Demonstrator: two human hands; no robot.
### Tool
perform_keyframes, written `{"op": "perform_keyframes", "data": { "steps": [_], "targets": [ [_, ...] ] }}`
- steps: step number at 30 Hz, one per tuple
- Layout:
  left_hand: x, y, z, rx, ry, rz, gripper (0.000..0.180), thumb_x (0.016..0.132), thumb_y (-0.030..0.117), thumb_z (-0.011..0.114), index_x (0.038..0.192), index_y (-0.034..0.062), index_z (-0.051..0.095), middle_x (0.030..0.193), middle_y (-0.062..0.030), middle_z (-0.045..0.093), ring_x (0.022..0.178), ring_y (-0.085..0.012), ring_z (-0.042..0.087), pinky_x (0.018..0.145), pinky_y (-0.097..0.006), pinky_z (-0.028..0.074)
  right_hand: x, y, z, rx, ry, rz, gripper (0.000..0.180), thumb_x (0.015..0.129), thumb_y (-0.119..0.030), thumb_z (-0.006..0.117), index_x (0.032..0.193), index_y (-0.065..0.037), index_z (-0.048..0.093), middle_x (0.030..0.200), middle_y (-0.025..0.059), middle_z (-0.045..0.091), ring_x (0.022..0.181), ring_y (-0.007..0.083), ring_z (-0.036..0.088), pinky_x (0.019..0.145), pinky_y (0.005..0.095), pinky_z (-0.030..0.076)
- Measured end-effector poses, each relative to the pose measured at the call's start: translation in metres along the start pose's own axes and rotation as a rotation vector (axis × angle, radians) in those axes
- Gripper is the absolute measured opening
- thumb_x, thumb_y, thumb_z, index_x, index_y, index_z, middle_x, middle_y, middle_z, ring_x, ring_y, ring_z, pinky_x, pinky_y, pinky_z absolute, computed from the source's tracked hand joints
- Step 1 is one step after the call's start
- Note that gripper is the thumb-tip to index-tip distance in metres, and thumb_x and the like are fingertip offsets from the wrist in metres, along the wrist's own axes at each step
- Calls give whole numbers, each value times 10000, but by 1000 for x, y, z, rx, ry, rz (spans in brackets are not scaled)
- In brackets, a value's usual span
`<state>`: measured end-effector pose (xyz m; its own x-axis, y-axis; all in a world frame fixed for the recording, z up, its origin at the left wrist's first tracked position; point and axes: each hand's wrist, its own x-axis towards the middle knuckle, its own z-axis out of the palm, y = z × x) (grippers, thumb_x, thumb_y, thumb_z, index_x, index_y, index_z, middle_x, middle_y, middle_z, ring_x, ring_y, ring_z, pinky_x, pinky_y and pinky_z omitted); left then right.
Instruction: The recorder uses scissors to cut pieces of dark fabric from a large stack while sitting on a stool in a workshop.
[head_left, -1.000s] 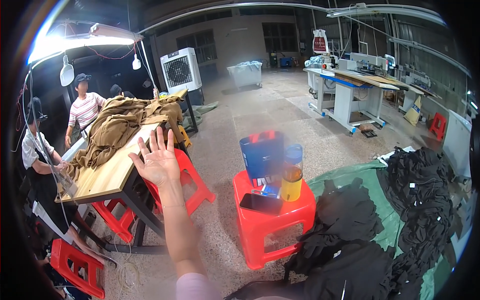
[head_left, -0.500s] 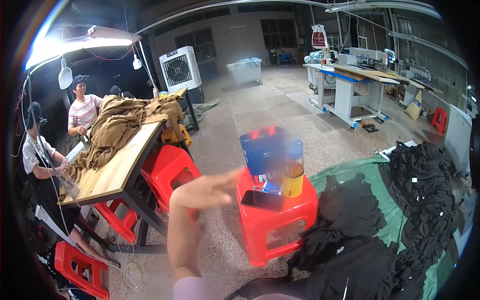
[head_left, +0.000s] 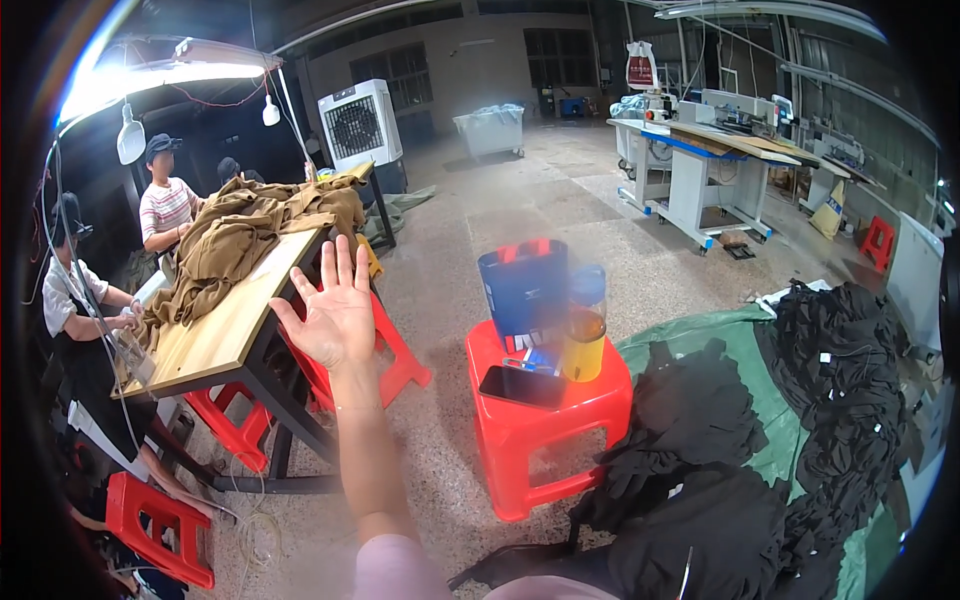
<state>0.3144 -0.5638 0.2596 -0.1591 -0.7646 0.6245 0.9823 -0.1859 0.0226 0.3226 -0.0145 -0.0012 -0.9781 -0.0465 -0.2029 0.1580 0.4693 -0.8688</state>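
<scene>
My left hand [head_left: 330,318] is raised in mid-air, palm toward me, fingers spread and nothing in it. Behind it are a wooden-topped table [head_left: 215,345] and a red plastic stool [head_left: 400,362], which it partly covers. To its right stands another red stool [head_left: 545,440]. On that one are a dark phone [head_left: 521,387], a blue bag-like holder [head_left: 523,300] with red on top, and a clear bottle [head_left: 586,345] of yellow liquid. My right hand is out of view; only some pale pink cloth shows at the lower edge.
Black garments [head_left: 700,410] lie heaped on a green sheet [head_left: 690,335] at right. Brown cloth [head_left: 225,250] covers part of the table, where people [head_left: 165,205] stand. Beyond are sewing machines [head_left: 735,115], an air cooler [head_left: 355,125] and a white bin [head_left: 490,130]. A cable [head_left: 260,540] coils on the floor.
My left hand has swung from pointing right, near the stool with the phone, to upright with its palm toward me and fingers spread. The view has shifted slightly.
</scene>
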Motion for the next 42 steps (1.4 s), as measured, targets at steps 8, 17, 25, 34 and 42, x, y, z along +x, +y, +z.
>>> {"op": "perform_keyframes", "data": {
  "steps": [8,17,25,34,42],
  "targets": [
    [-20,-11,-3,-17,67,-36,791,912,579,558,1519,259,163,1550,-211,234,1388,-422,341,1119,-628,293,9,52,5,38,72,-63,423,928,-275,675,1255,-20,594,1057,179,674,996,268,649,874,343,495],
    [-145,-90,-13,289,62,-756,580,992,531,397,1304,56,513,1151,-187,646,928,-288,659,851,-473,538,8,0,6,-33,53,-39,445,944,-322,641,1282,-38,586,1111,208,672,1046,312,652,894,379,499],
    [-351,-155,-29,629,-414,-1601,247,973,143,612,1154,-21,649,1027,-107,693,868,-132,658,811,-276,560,-13,-18,2,-111,189,-50,508,803,-306,785,1223,-78,613,813,198,660,699,368,663,655,372,517],
    [-475,-176,8,598,-747,-1490,140,911,36,666,1040,-13,690,1038,-80,674,836,-102,652,719,-233,546,-79,-2,1,-87,583,110,433,839,-163,707,1231,-21,593,936,192,660,800,319,654,738,365,513],
    [-493,-249,37,1021,-1459,-434,667,811,396,737,1379,125,517,1470,-153,439,1364,-335,386,1134,-583,196,-70,-11,3,-186,550,221,582,837,-458,719,1287,-117,577,1125,175,547,859,384,618,700,449,515]
  ]
}}
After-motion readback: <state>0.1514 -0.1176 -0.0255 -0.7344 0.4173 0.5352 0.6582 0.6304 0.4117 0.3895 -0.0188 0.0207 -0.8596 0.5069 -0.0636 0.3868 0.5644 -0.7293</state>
